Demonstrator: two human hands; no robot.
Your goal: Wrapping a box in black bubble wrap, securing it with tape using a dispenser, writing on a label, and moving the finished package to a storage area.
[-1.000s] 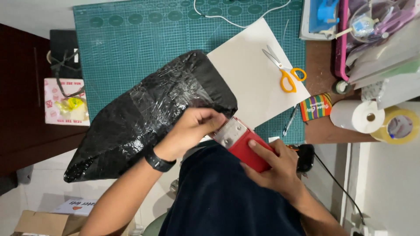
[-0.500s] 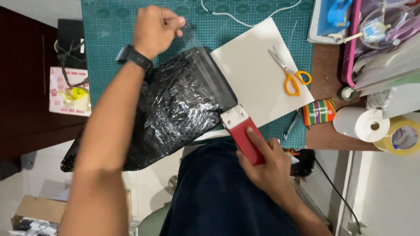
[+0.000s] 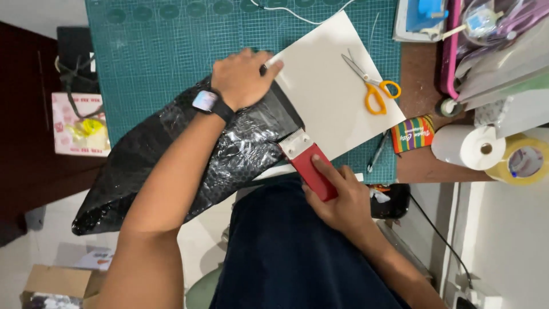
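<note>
A black bubble-wrap bag lies across the green cutting mat and hangs over the table's near edge. My left hand, with a watch on the wrist, rests on the bag's top end and pinches a small clear strip that points toward the white board. My right hand grips a red tape dispenser with a toothed metal blade, its blade end touching the bag's edge beside the white board.
Orange-handled scissors lie on the white board. A pen, a striped box, a paper roll and a yellow tape roll sit at the right. A pink packet lies on the dark surface at left.
My left hand came back from the mat's far edge down onto the bag's top end. The red dispenser stayed at the bag's edge in my right hand.
</note>
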